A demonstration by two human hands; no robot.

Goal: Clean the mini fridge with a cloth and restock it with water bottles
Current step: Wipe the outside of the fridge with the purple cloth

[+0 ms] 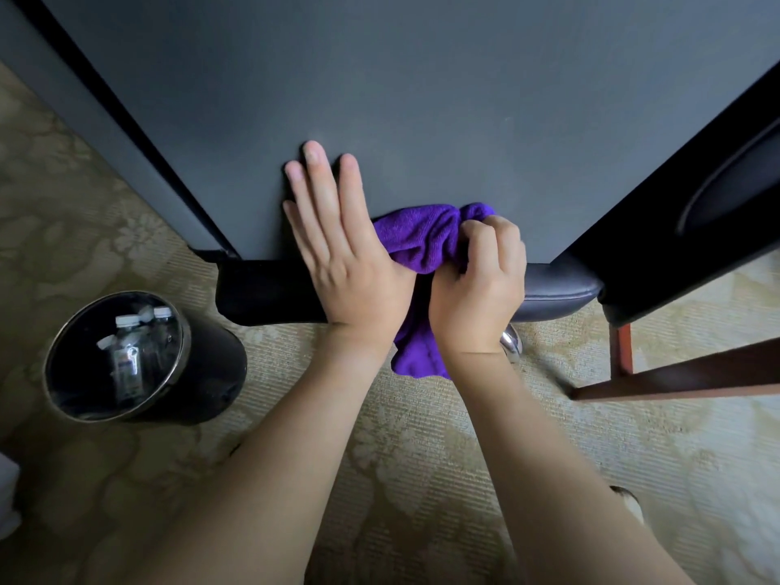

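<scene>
A dark grey flat surface of the mini fridge [422, 99] fills the upper part of the head view, seen from above. My left hand [337, 242] lies flat on it near its front edge, fingers straight and spread. Just to its right my right hand [481, 285] grips a bunched purple cloth [422, 238] against the same edge, and a tail of the cloth hangs down below my wrists. Several water bottles [126, 352] with white caps lie inside a black bin at the lower left.
The round black bin [202, 373] with a chrome rim stands on patterned beige carpet [422, 458]. A dark chair with a padded seat [557, 289] and reddish wooden legs [675, 382] stands close on the right.
</scene>
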